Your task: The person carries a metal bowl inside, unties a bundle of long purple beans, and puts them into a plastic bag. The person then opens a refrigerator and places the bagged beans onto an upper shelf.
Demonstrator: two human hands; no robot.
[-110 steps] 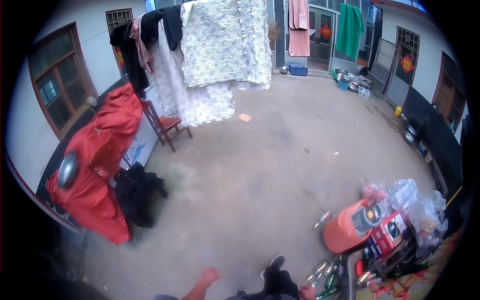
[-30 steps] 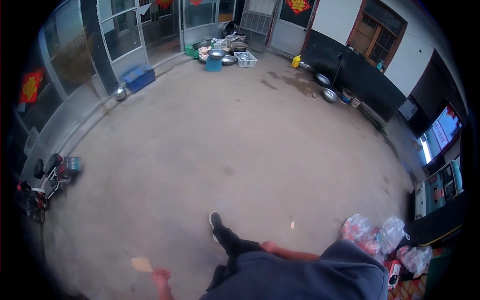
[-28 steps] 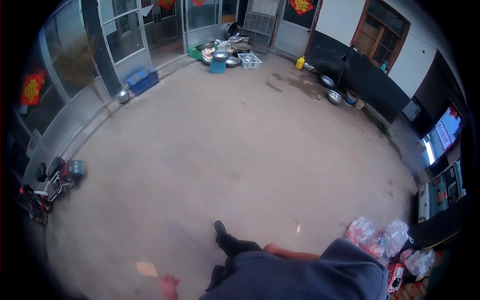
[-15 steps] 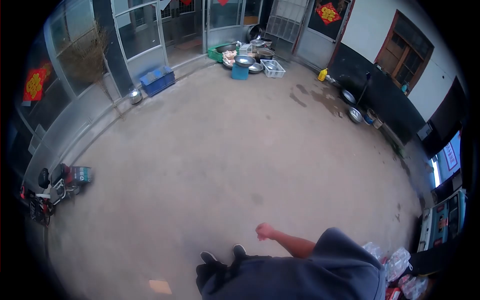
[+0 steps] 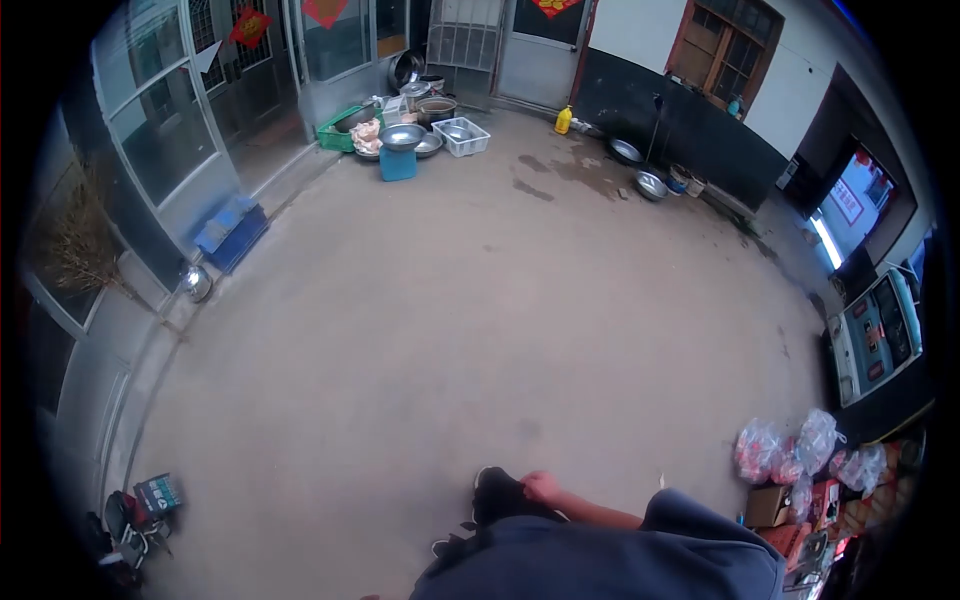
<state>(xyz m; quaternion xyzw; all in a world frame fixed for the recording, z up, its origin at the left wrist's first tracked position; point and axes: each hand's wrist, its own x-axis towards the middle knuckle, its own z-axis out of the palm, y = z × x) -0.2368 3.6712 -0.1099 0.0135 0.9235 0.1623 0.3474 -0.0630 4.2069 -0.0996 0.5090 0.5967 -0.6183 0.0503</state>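
Low in the head view, my right hand (image 5: 541, 487) hangs in front of my body beside my dark shoe and trouser leg (image 5: 500, 497). Its fingers are curled closed, and no object shows in them. Of my left hand (image 5: 371, 597) only a skin-coloured sliver appears at the bottom edge; its fingers are hidden. Below both is the bare concrete floor (image 5: 420, 350). My dark sleeve (image 5: 690, 520) covers the upper part of the right arm.
Bags and boxes (image 5: 790, 450) are piled at right, below a vehicle's rear (image 5: 875, 335). Metal basins (image 5: 403, 137) and crates stand far off. At left are a blue bin (image 5: 232, 235), a metal pot (image 5: 196, 282), a twig broom (image 5: 85, 240) and a small ride-on vehicle (image 5: 135, 520).
My view has turned to the right, so the basins and doors shift left. More of the bags and boxes shows. The right hand stays curled, and my feet have changed position.
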